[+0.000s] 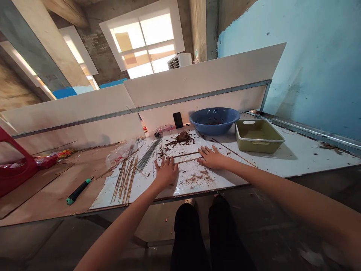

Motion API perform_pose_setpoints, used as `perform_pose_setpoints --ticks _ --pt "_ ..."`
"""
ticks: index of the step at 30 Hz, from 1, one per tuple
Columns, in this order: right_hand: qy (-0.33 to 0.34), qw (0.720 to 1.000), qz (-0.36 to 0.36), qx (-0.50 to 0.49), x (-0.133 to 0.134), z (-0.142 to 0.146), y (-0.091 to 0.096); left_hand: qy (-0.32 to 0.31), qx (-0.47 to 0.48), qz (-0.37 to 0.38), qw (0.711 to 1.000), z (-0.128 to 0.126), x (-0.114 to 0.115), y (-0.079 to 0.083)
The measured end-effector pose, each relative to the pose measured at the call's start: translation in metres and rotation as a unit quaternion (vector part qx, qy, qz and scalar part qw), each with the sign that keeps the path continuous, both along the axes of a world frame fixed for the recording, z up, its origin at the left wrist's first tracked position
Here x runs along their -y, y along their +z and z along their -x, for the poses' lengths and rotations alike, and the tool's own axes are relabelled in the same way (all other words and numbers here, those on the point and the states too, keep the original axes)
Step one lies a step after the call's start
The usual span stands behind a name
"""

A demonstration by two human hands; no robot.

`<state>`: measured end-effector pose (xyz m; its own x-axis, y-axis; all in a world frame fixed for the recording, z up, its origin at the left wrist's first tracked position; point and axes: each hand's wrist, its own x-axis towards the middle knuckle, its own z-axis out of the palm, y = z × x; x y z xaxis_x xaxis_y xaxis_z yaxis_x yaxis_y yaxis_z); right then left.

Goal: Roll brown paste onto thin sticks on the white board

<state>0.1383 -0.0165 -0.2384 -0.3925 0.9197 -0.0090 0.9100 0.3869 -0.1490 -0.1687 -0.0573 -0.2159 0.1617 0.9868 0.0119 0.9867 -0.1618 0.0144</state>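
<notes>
Left hand (166,171) and right hand (212,158): both open, palms down, well apart on a white board (186,188). Two thin brown sticks (186,157) lie between them, long axes running sideways from hand to hand, ends just beside each. Farther off: round blue plastic basin (214,130) holding dark residue (213,122); rectangular olive-green plastic tray (258,145) beside it.
</notes>
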Motion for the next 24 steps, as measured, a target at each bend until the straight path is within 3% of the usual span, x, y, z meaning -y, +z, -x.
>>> perform_pose_setpoints --ticks 4,8,18,21,24 --pt "0.008 1.0 -0.002 -0.005 0.009 -0.007 -0.005 -0.012 0.004 -0.016 1.0 0.01 0.021 -0.006" --pt "0.002 1.0 0.004 0.001 0.007 -0.003 -0.004 -0.011 0.005 -0.009 1.0 0.012 0.018 -0.004" --pt "-0.011 1.0 -0.009 0.015 0.011 0.001 -0.005 0.033 0.039 0.013 0.999 0.013 -0.031 -0.001" --pt "-0.011 1.0 -0.001 0.023 0.011 0.003 -0.003 0.054 0.053 -0.001 0.997 0.015 -0.048 0.003" --pt "-0.013 1.0 0.006 0.024 0.01 0.002 -0.001 0.031 0.07 -0.044 0.996 0.021 -0.055 0.009"
